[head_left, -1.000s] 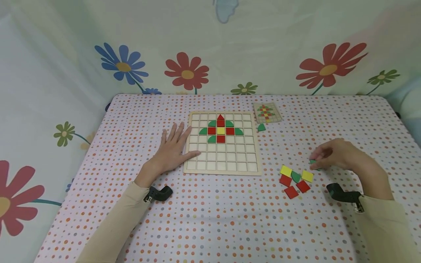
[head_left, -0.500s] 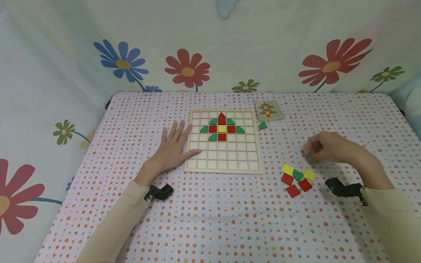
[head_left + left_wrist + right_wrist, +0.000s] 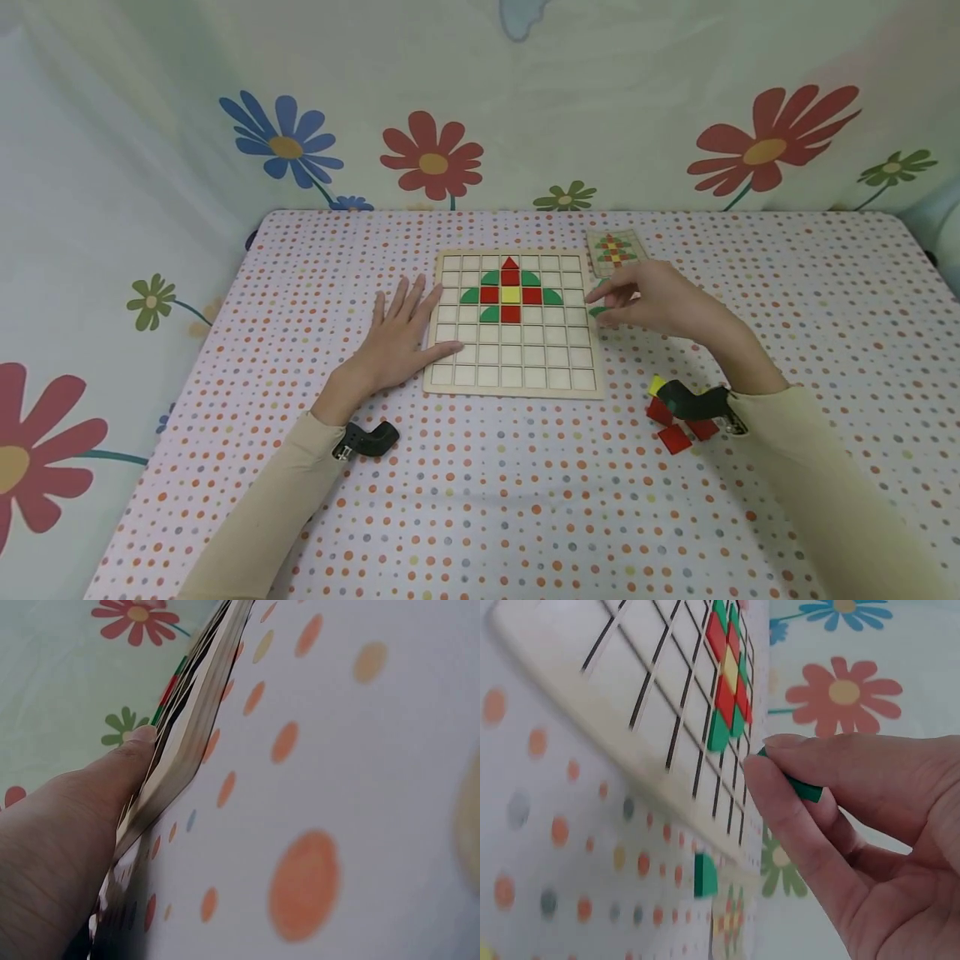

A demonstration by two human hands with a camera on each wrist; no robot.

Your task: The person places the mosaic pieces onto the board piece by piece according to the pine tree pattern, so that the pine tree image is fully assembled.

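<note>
A wooden grid board (image 3: 510, 379) lies on the table with red, yellow and green tiles in its upper middle cells, topped by a red triangle. My left hand (image 3: 393, 337) rests at the board's left side, fingers spread, and its thumb (image 3: 135, 754) lies over the rim. Between thumb and fingertips my right hand (image 3: 660, 302) pinches a green quarter-round tile (image 3: 802, 786), held just off the board's right edge. Another green quarter-round tile (image 3: 705, 877) lies on the table close to the board, mostly hidden by the right hand in the head view.
A small pattern card (image 3: 615, 247) showing a tree of coloured shapes sits beyond the right hand. Loose tiles, among them a red square (image 3: 674, 439) and a yellow one (image 3: 656, 384), lie partly covered by the right wrist camera (image 3: 697, 402). A dotted cloth (image 3: 487, 500) covers the table.
The right hand has lifted the green tile from beside the loose tiles and carried it leftward and away from me to the board's right edge. My left hand has stayed in place.
</note>
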